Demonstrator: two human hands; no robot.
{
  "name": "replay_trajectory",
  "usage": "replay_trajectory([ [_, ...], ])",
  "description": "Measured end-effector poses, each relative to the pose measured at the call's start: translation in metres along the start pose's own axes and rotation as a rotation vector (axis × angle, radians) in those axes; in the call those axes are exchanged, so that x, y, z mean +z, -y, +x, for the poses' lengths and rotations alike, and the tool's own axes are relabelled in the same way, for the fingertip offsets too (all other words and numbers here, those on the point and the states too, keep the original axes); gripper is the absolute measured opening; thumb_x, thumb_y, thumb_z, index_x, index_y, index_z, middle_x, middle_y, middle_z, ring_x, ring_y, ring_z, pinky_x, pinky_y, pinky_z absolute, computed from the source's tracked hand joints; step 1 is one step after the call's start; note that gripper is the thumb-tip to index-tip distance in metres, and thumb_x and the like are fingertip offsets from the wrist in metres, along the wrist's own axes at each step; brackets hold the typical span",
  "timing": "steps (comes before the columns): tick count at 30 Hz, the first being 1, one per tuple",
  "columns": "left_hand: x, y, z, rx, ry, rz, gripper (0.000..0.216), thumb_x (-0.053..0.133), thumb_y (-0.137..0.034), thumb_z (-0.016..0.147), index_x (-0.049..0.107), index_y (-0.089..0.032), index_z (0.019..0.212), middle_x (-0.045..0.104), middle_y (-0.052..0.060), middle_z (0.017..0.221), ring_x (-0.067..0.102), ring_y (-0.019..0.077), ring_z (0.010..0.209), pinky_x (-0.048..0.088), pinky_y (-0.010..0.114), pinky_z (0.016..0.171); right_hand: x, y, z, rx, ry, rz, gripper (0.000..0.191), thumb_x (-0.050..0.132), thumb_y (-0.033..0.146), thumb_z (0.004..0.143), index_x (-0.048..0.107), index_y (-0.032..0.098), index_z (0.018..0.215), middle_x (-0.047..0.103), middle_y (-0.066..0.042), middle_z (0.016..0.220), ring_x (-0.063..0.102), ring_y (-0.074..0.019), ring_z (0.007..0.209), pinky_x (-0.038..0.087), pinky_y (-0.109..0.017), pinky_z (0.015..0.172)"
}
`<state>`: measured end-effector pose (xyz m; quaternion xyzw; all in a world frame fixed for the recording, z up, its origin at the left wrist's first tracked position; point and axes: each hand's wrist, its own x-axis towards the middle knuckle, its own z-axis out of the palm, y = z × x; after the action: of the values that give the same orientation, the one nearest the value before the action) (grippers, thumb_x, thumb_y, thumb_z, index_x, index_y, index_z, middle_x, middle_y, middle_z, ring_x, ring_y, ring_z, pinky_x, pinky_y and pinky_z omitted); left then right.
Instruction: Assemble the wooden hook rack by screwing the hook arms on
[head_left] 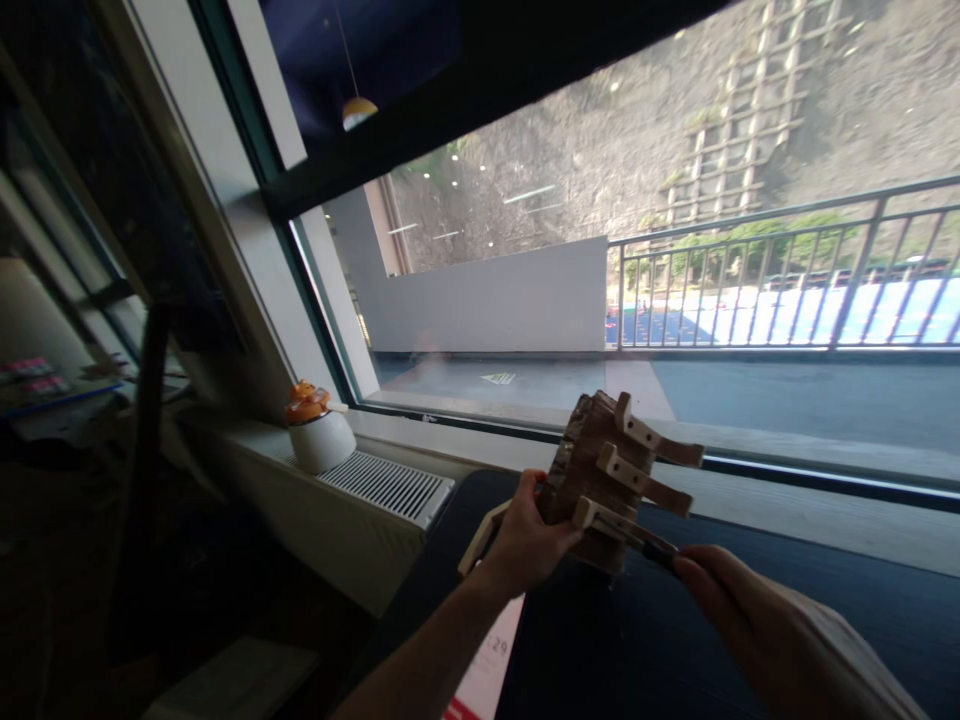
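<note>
My left hand [536,530] grips a brown wooden board [592,470] by its left side, holding it tilted above the dark table. Rough bark runs along the board's left edge. Three pale wooden hooks [645,480] stick out from its face toward the right, with dark holes or screw heads in the upper two. In my right hand [724,595] is a slim screwdriver [656,550], its front end against the lowest hook [589,513]. The exact tip is too small to make out. Behind my left wrist shows another pale wooden piece [480,540].
Under my hands is a black table [750,650] against a large window. A white and pink printed sheet or screen [491,650] lies by my left forearm. A white pot-like object with an orange top [322,440] stands on the vented sill [390,485].
</note>
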<state>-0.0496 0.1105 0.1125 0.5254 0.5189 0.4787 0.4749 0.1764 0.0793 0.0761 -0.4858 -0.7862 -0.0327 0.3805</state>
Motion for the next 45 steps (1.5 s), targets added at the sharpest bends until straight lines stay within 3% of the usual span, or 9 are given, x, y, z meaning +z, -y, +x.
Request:
replay_trajectory([
  [2, -0.001, 0.001, 0.001, 0.004, 0.016, -0.015, 0.050, 0.080, -0.012, 0.066, 0.049, -0.017, 0.105, 0.069, 0.007, 0.097, 0.066, 0.0228, 0.093, 0.052, 0.030, 0.079, 0.001, -0.001, -0.001, 0.009, 0.026, 0.043, 0.018, 0.053, 0.040, 0.095, 0.061, 0.029, 0.106, 0.078, 0.003, 0.074, 0.073, -0.0179, 0.052, 0.049, -0.022, 0.040],
  [4, -0.002, 0.003, 0.002, 0.005, 0.036, -0.026, 0.051, 0.081, -0.014, 0.066, 0.049, -0.018, 0.106, 0.069, 0.007, 0.098, 0.066, 0.0237, 0.094, 0.053, 0.031, 0.080, 0.001, -0.001, -0.003, -0.010, 0.010, 0.026, 0.025, 0.055, 0.034, 0.092, 0.060, 0.029, 0.116, 0.080, 0.001, 0.087, 0.075, -0.0187, 0.059, 0.052, -0.023, 0.045],
  [8, -0.003, 0.008, 0.004, 0.024, 0.063, -0.035, 0.053, 0.084, -0.019, 0.066, 0.050, -0.018, 0.107, 0.069, 0.006, 0.098, 0.067, 0.0232, 0.094, 0.053, 0.031, 0.080, 0.000, 0.003, -0.002, -0.075, -0.042, -0.006, 0.020, 0.046, 0.035, 0.098, 0.064, 0.029, 0.101, 0.078, 0.001, 0.082, 0.074, -0.0186, 0.057, 0.046, -0.024, 0.042],
  [12, -0.003, 0.015, 0.008, 0.056, 0.058, -0.063, 0.052, 0.083, -0.018, 0.067, 0.050, -0.018, 0.107, 0.070, 0.004, 0.095, 0.066, 0.0202, 0.089, 0.052, 0.030, 0.079, 0.001, 0.004, 0.001, 0.054, 0.013, -0.026, 0.034, 0.043, 0.048, 0.099, 0.063, 0.028, 0.080, 0.066, 0.004, 0.053, 0.063, -0.0185, 0.038, 0.036, -0.027, 0.037],
  [14, -0.004, 0.018, 0.010, 0.051, 0.058, -0.061, 0.053, 0.083, -0.017, 0.066, 0.051, -0.018, 0.109, 0.070, 0.004, 0.096, 0.067, 0.0201, 0.090, 0.053, 0.030, 0.080, 0.000, 0.000, 0.003, 0.116, 0.059, -0.029, 0.041, 0.041, 0.052, 0.100, 0.063, 0.028, 0.074, 0.064, 0.003, 0.050, 0.063, -0.0193, 0.038, 0.036, -0.027, 0.037],
  [19, -0.011, 0.029, 0.019, 0.045, 0.031, 0.021, 0.048, 0.078, -0.013, 0.068, 0.060, -0.016, 0.113, 0.072, 0.008, 0.105, 0.067, 0.0240, 0.099, 0.053, 0.032, 0.086, -0.009, -0.015, 0.003, 0.090, 0.026, -0.075, 0.032, 0.047, 0.045, 0.096, 0.072, 0.027, 0.087, 0.077, -0.002, 0.074, 0.072, -0.0219, 0.053, 0.046, -0.028, 0.042],
  [26, -0.015, 0.021, 0.021, -0.033, 0.013, -0.045, 0.042, 0.073, -0.008, 0.068, 0.065, -0.014, 0.108, 0.072, 0.008, 0.101, 0.066, 0.0252, 0.100, 0.051, 0.036, 0.091, -0.006, -0.017, 0.001, -0.019, -0.025, -0.111, 0.030, 0.045, 0.037, 0.099, 0.073, 0.026, 0.103, 0.077, -0.006, 0.098, 0.073, -0.0197, 0.063, 0.049, -0.027, 0.045],
  [32, -0.016, 0.010, 0.017, -0.088, 0.046, -0.125, 0.047, 0.077, -0.009, 0.064, 0.064, -0.014, 0.108, 0.070, 0.008, 0.106, 0.064, 0.0267, 0.107, 0.050, 0.038, 0.093, -0.002, -0.009, 0.003, -0.067, -0.034, -0.012, 0.028, 0.044, 0.035, 0.102, 0.070, 0.026, 0.108, 0.073, -0.003, 0.088, 0.069, -0.0154, 0.060, 0.049, -0.025, 0.051],
  [45, -0.018, 0.006, 0.015, -0.096, 0.074, -0.101, 0.048, 0.075, -0.009, 0.068, 0.061, -0.012, 0.114, 0.070, 0.010, 0.110, 0.063, 0.0278, 0.109, 0.050, 0.040, 0.095, -0.001, -0.005, 0.005, -0.117, -0.061, -0.027, 0.031, 0.040, 0.034, 0.105, 0.069, 0.023, 0.108, 0.070, -0.002, 0.085, 0.067, -0.0144, 0.060, 0.048, -0.025, 0.050],
])
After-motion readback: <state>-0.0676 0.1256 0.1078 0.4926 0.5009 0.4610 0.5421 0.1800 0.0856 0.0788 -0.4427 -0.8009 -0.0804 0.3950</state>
